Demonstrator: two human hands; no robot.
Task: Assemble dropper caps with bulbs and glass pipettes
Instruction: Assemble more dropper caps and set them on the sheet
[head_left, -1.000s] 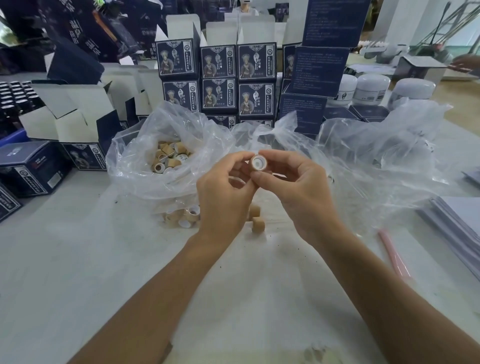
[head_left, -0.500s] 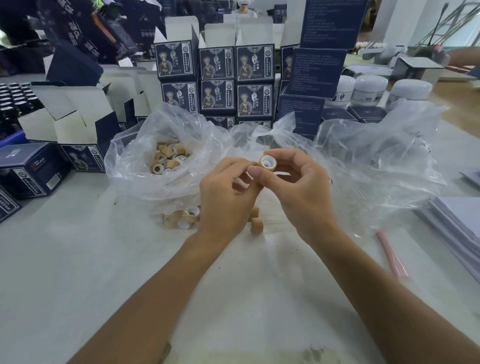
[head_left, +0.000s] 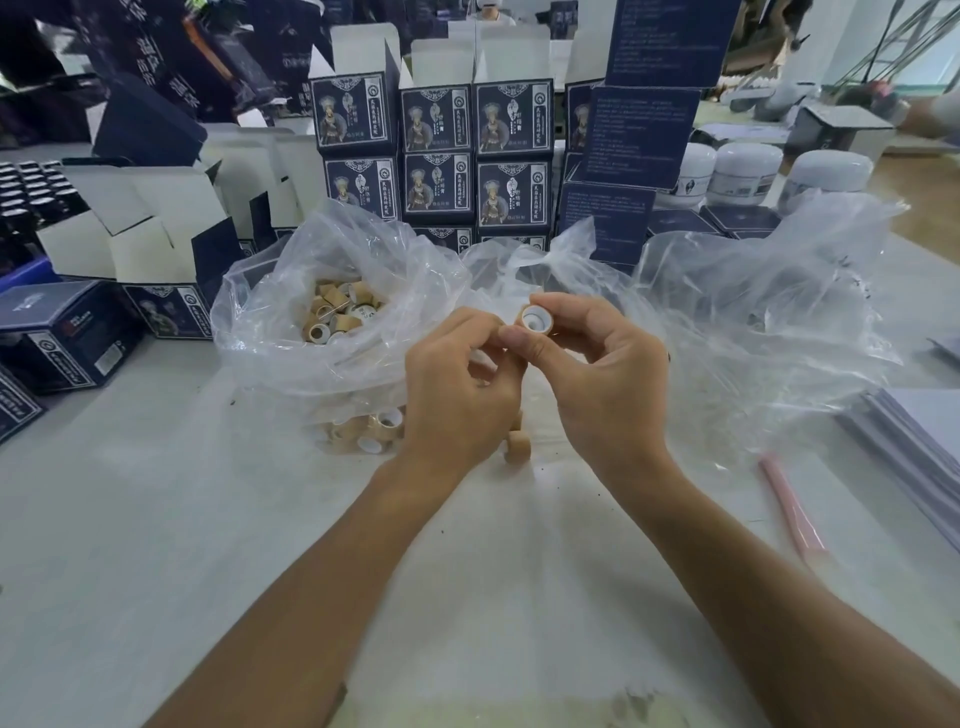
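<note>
My right hand (head_left: 605, 382) pinches a tan dropper cap (head_left: 534, 318) between thumb and fingers, its white inside facing me. My left hand (head_left: 457, 387) is curled just left of it, fingertips close to the cap; something small may sit in its fingers but I cannot make it out. A clear plastic bag (head_left: 270, 322) behind my left hand holds several tan caps (head_left: 340, 309). More caps (head_left: 371, 431) lie in the bag's lower fold, and a loose cap (head_left: 518, 445) stands on the table between my wrists. No glass pipette is plainly visible.
Another crumpled clear bag (head_left: 753, 322) spreads to the right. Stacked dark blue cartons (head_left: 436, 156) and open white-flapped boxes (head_left: 140, 228) line the back. White jars (head_left: 743, 171) stand back right. A pink tube (head_left: 789, 504) and a paper stack (head_left: 914, 441) lie right.
My right hand has lifted the cap slightly up and to the right, away from the left fingertips. The left hand's fingers have curled lower.
</note>
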